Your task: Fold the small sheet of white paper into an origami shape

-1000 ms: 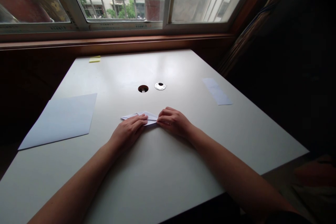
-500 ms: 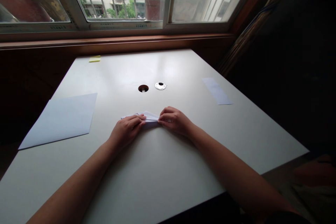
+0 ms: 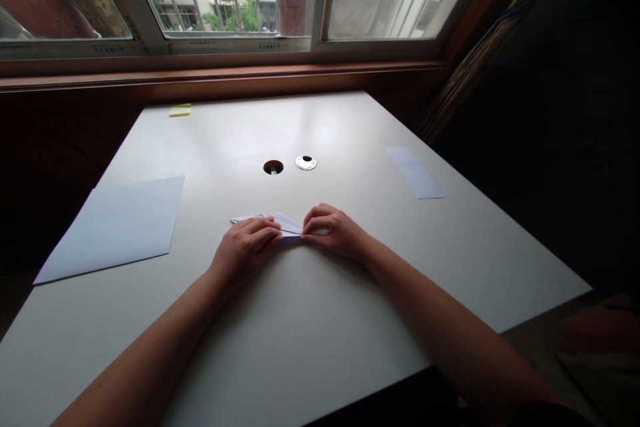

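A small folded white paper [image 3: 286,223] lies flat on the white table [image 3: 310,320], just in front of me. My left hand [image 3: 247,248] rests on its left part, fingers curled and pressing down. My right hand [image 3: 331,230] holds its right end, fingers bent and pinched on the fold. Most of the paper is hidden under the two hands; only its far edge and a pointed left tip show.
A large white sheet [image 3: 116,225] lies at the left edge. A narrow paper strip [image 3: 415,172] lies at the right. A round hole [image 3: 273,167] and a metal cap [image 3: 305,162] sit mid-table. A yellow note pad [image 3: 180,110] is at the far left corner, below the window.
Both hands stay on the folded paper. The left fingers have shifted slightly along it; the right hand has barely moved. The view has tilted a little.
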Available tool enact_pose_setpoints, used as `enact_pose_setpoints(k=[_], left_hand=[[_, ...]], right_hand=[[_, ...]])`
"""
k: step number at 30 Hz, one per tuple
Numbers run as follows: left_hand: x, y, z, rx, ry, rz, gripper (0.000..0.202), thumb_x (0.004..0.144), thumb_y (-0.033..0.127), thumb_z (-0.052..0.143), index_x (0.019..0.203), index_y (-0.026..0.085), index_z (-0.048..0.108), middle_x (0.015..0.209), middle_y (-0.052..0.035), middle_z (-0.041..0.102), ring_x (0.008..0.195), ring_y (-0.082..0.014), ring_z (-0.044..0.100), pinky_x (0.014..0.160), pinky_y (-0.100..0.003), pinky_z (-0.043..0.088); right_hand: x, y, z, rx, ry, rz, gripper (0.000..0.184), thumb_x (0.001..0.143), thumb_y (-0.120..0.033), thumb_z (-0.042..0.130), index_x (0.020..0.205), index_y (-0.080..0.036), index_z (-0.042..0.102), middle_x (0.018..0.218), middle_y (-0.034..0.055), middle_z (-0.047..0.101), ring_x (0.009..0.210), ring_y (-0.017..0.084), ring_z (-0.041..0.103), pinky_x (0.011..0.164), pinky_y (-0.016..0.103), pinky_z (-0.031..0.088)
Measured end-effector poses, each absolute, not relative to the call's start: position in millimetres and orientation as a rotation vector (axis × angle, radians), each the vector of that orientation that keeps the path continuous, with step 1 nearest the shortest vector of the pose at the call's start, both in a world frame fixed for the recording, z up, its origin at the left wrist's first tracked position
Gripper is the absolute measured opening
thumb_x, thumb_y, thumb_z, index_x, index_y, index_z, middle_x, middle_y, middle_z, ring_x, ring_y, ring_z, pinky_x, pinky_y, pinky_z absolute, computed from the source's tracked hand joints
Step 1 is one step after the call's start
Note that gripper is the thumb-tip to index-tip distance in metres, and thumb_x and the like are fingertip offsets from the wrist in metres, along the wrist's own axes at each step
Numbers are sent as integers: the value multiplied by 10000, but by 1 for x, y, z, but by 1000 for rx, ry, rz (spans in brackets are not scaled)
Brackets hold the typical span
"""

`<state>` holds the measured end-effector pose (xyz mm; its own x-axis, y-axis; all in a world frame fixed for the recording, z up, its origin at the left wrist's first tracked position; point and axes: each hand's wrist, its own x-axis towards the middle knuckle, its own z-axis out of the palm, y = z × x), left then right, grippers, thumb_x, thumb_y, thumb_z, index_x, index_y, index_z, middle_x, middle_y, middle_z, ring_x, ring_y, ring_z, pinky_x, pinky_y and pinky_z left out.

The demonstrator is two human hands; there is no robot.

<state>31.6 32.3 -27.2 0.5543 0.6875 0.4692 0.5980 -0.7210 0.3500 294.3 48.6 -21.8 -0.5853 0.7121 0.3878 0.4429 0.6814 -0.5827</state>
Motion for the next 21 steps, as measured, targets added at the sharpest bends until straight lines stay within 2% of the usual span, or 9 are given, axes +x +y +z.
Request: enact_pose_setpoints(k=[5,17,21], left_hand=[[31,33,-27,2609,1128,867,138,957,286,551,957,251,685,1039,-35,735,1071,-228,667,937,-392,529],[30,34,-25,2382,1163,903,133,929,318,602,921,246,714,1007,-45,720,1017,-227,665,923,-387,532],[30,36,-24,2357,1127,911,132,924,317,609,904,241,716,997,-48,720,1006,-228,665,910,-383,533]], right_hand=[[290,47,-23,-888,-2280,605,130,868,-304,706,780,-209,718,884,56,688,833,187,587,786,341,512],[285,44,-14,-1000,-2315,742,41,822,-259,755,816,-221,743,969,53,676,947,207,593,903,382,487],[287,43,-14,-1004,-2305,786,60,866,-271,704,872,-232,748,989,53,682,970,206,595,920,377,484]])
